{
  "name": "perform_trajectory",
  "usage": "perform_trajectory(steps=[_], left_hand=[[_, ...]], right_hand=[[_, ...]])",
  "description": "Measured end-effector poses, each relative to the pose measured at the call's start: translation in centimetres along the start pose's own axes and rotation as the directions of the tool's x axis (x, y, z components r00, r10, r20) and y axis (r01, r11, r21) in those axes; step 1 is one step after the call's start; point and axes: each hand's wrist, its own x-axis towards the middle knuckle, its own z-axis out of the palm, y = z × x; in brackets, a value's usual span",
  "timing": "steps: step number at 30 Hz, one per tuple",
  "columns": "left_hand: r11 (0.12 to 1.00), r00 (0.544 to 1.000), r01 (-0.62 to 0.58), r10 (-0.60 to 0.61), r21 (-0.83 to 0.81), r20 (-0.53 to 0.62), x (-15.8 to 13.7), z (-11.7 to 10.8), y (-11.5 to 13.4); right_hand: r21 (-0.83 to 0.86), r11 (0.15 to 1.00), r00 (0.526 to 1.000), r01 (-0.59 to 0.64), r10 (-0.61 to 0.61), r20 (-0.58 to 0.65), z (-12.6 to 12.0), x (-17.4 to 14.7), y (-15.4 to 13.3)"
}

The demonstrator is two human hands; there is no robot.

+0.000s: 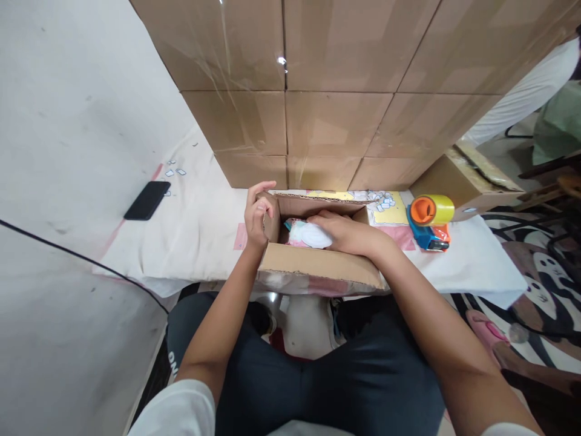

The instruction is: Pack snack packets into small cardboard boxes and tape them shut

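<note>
An open cardboard box point(320, 263) stands at the table's near edge with its flaps up. At its left end, my left hand point(258, 215) has its thumb and fingers bent around the upright flap. My right hand point(342, 233) reaches inside from the right, its fingers around a soft white rounded item point(316, 236); some fingertips are hidden. Beside that item, in the box, lies a pink and teal patterned wrapped piece point(295, 231). What lies deeper in the box is hidden.
Stacked, taped cartons point(336, 121) rise right behind the box. A tape dispenser point(429, 221) with a yellow roll stands to the right, near another carton point(472, 181). A black phone point(147, 200) lies left on the white-covered table point(200, 236). A cable point(91, 260) runs along the left.
</note>
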Motion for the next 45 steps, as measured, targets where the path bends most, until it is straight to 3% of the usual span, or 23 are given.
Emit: perform_trajectory(steps=[3, 6, 9, 12, 15, 17, 19, 21, 23, 24, 26, 28, 31, 36, 41, 45], left_hand=[[0.996, 0.995, 0.03, -0.037, -0.086, -0.091, 0.0, 0.0, 0.2], [0.999, 0.996, -0.008, 0.003, -0.053, -0.089, 0.0, -0.1, 0.5], [0.997, 0.99, -0.077, 0.078, 0.011, -0.113, -0.1, -0.2, 0.7], [0.99, 0.975, -0.119, 0.131, 0.073, -0.181, -0.2, -0.1, 0.6], [0.99, 0.963, -0.135, 0.122, -0.036, -0.241, -0.4, 0.0, 0.3], [0.976, 0.973, -0.12, 0.079, -0.18, -0.218, -0.6, -0.3, 0.1], [0.967, 0.993, -0.093, 0.072, -0.238, -0.098, -0.8, -0.7, 0.0], [0.976, 0.994, -0.08, 0.094, -0.205, 0.061, -0.8, -1.3, -0.1], [0.981, 0.984, -0.079, 0.106, -0.179, 0.144, -0.9, -1.6, -0.1], [0.98, 0.983, -0.078, 0.105, -0.182, 0.147, -0.9, -1.6, 0.0], [0.976, 0.988, -0.078, 0.104, -0.202, 0.118, -0.9, -1.4, 0.0], [0.973, 0.989, -0.08, 0.105, -0.214, 0.104, -1.0, -1.1, -0.1], [0.968, 0.99, -0.083, 0.108, -0.237, 0.095, -1.3, -0.7, -0.4], [0.989, 0.992, -0.121, 0.123, -0.086, 0.013, -1.4, -0.6, -0.9], [0.991, 0.986, -0.127, 0.13, -0.033, 0.102, -1.1, -0.7, -0.9], [0.991, 0.993, -0.12, 0.12, 0.065, 0.0, -1.0, -0.8, -0.8]], right_hand=[[0.043, 0.999, 0.999, -0.004, 0.002, 0.037, -0.8, -0.4, 0.2], [0.169, 0.984, 0.999, 0.051, -0.051, -0.002, -2.5, -1.4, 0.5], [0.278, 0.958, 0.978, 0.075, -0.016, -0.208, -4.4, -2.6, 0.5], [0.27, 0.961, 0.902, 0.051, 0.072, -0.426, -5.5, -3.2, 0.8], [0.243, 0.97, 0.857, 0.009, 0.118, -0.502, -5.7, -3.3, 2.1], [0.288, 0.957, 0.841, 0.024, 0.137, -0.523, -5.3, -3.5, 3.7], [0.38, 0.921, 0.807, 0.091, 0.155, -0.57, -4.5, -4.0, 5.7], [0.47, 0.865, 0.729, 0.177, 0.206, -0.653, -3.3, -4.6, 7.8], [0.51, 0.83, 0.636, 0.227, 0.27, -0.722, -2.1, -5.0, 9.5], [0.514, 0.826, 0.608, 0.231, 0.29, -0.739, -1.5, -5.0, 10.0], [0.52, 0.824, 0.596, 0.224, 0.307, -0.742, -0.4, -4.5, 10.1], [0.552, 0.799, 0.581, 0.238, 0.338, -0.74, 0.7, -3.4, 9.2], [0.605, 0.754, 0.516, 0.255, 0.423, -0.745, 2.3, -1.5, 7.1], [0.721, 0.662, 0.583, 0.207, 0.508, -0.634, 3.1, -1.0, 5.5], [0.605, 0.743, 0.519, 0.286, 0.41, -0.75, 2.2, -2.0, 5.1], [0.579, 0.758, 0.56, 0.3, 0.352, -0.751, 1.6, -2.6, 4.9]])
